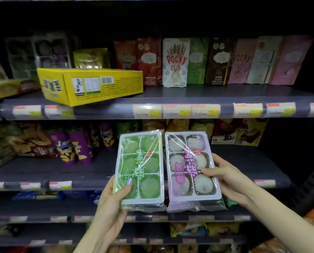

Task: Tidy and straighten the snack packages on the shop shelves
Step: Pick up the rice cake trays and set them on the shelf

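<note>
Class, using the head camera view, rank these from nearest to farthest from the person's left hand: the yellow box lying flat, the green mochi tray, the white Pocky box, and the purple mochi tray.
1. Green mochi tray: held in the left hand.
2. Purple mochi tray: just right of it, in the right hand.
3. Yellow box and white Pocky box: both on the shelf above, box to the left, Pocky to the right; too close to call.

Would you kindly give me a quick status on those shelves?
Left hand holds green mochi tray. Right hand holds purple mochi tray. Yellow box skewed, overhanging upper shelf.
</note>
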Demonstrator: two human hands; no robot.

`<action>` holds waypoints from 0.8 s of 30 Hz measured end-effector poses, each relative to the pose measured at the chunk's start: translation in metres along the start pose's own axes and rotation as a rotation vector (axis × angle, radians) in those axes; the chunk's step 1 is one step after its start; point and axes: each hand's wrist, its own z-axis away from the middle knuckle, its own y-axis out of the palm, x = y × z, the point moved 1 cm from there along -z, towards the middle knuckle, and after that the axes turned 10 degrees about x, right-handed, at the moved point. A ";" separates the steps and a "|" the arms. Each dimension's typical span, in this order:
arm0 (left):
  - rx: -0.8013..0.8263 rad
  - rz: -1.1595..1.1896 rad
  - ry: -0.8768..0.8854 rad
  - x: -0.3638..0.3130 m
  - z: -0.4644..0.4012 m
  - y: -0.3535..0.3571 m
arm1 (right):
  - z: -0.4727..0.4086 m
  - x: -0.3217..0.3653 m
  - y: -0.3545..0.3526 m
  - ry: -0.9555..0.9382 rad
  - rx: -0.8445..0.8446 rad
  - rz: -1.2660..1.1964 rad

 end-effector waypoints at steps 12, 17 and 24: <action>0.061 -0.055 0.060 -0.094 0.072 -0.076 | -0.016 -0.018 0.140 -0.084 0.223 0.029; 0.062 -0.159 0.114 -0.134 0.100 -0.107 | -0.029 -0.024 0.196 -0.084 0.315 0.050; -0.054 -0.211 0.294 -0.185 0.127 -0.136 | -0.049 -0.016 0.261 -0.162 0.440 0.050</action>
